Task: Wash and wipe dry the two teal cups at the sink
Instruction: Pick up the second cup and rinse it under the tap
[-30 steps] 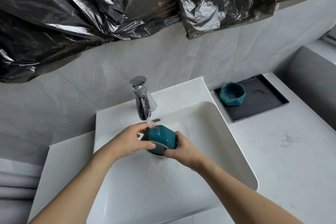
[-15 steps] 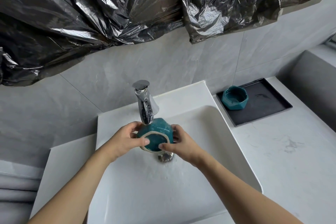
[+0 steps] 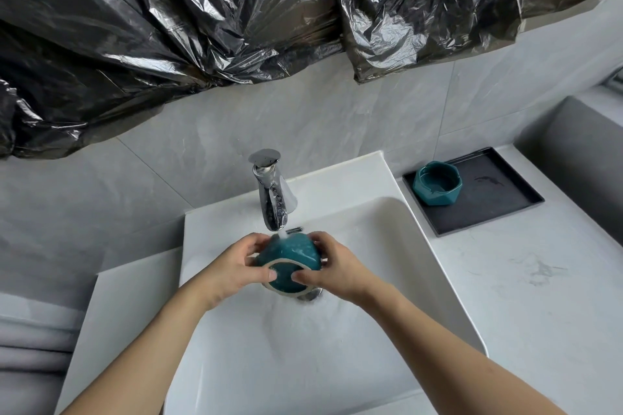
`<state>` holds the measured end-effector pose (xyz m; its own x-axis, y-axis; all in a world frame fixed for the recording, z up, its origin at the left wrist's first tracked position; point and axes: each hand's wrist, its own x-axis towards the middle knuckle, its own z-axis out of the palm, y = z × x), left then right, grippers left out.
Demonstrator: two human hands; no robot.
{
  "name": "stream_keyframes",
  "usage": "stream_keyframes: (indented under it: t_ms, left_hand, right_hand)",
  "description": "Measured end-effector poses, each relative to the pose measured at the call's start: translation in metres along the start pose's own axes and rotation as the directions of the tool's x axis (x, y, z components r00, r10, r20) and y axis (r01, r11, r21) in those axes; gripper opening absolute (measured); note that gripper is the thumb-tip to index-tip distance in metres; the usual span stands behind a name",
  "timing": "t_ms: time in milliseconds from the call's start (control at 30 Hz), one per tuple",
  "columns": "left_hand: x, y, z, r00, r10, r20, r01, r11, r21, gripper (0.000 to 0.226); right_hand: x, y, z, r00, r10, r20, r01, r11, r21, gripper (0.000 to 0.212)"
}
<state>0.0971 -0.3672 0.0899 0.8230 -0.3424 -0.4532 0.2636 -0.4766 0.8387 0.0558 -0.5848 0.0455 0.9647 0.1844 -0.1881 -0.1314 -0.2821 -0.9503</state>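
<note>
Gripping from either side, left hand (image 3: 232,268) and right hand (image 3: 337,268) held a glossy, faceted teal cup (image 3: 292,253) tipped, pale-ringed base toward the person, under the faucet (image 3: 272,204); its twin (image 3: 438,183) sat upright at two o'clock on the black tray (image 3: 488,209).

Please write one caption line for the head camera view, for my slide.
Both hands, left hand and right hand, hold a teal cup under the running faucet; second cup waits on tray.

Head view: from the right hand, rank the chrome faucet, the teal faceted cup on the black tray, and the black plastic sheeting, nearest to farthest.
1. Chrome faucet: just behind the right hand, at the basin's back.
2. Teal faceted cup on the black tray: back right, on the counter.
3. Black plastic sheeting: overhead, against the wall.
</note>
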Motion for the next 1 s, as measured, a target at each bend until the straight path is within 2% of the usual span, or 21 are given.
stream_keyframes:
  t_ms: [67,200,300,400,467,500,633,700,800,900,967,1000]
  left_hand:
    - [-0.002,-0.007,0.003,1.0,-0.016,-0.006,0.016,1.0,-0.019,0.063]
    - [0.001,-0.002,0.012,0.999,0.046,-0.025,-0.04,0.98,0.193,0.061]
    - [0.004,0.004,0.012,0.995,0.081,-0.05,-0.067,0.968,0.24,0.056]
    - [0.002,0.002,0.01,0.994,0.053,-0.091,-0.044,0.994,0.097,0.057]
    - [0.0,-0.001,0.01,0.995,0.023,-0.099,-0.026,0.999,-0.031,0.059]
    - [0.0,-0.002,0.011,0.996,0.018,-0.09,-0.021,0.999,-0.041,0.059]
    - [0.001,0.002,0.018,0.997,0.048,-0.067,-0.038,0.988,0.148,0.056]
    - [0.003,0.001,0.017,0.996,0.044,-0.079,-0.033,0.989,0.143,0.057]
    - [0.0,-0.002,0.016,0.996,-0.007,-0.087,-0.001,0.995,-0.098,0.057]
    - [-0.003,-0.007,0.017,0.995,-0.067,-0.073,0.044,0.958,-0.285,0.05]
    - [-0.003,-0.006,0.017,0.997,-0.046,-0.069,0.03,0.975,-0.222,0.055]
    - [-0.003,-0.004,0.017,0.998,-0.017,-0.065,0.009,0.993,-0.118,0.058]
  right_hand:
    - [-0.001,0.001,-0.001,1.0,0.02,0.022,-0.019,0.998,-0.053,0.05]
    - [0.002,-0.006,-0.004,0.999,0.001,0.041,0.006,0.985,-0.175,0.051]
    - [0.003,-0.011,-0.002,1.0,-0.02,0.013,0.022,0.982,-0.186,0.057]
    - [0.002,-0.008,-0.006,1.0,-0.012,-0.017,0.01,0.992,-0.123,0.058]
    - [0.0,-0.004,-0.008,1.0,-0.001,-0.011,-0.001,0.989,-0.147,0.052]
    - [-0.001,-0.004,-0.009,1.0,0.002,-0.011,-0.003,0.987,-0.158,0.05]
    - [0.001,-0.01,-0.009,0.999,-0.034,-0.004,0.032,0.98,-0.194,0.048]
    - [0.003,-0.015,-0.008,0.998,-0.059,-0.008,0.056,0.975,-0.213,0.051]
    - [0.002,-0.013,-0.007,0.998,-0.051,-0.048,0.046,0.993,-0.106,0.063]
    - [-0.001,-0.007,-0.008,0.999,0.003,-0.038,-0.008,0.993,-0.121,0.051]
    - [-0.002,-0.004,-0.01,0.999,0.014,-0.035,-0.019,0.989,-0.146,0.045]
    - [-0.002,-0.005,-0.01,1.0,0.008,-0.029,-0.013,0.987,-0.161,0.045]
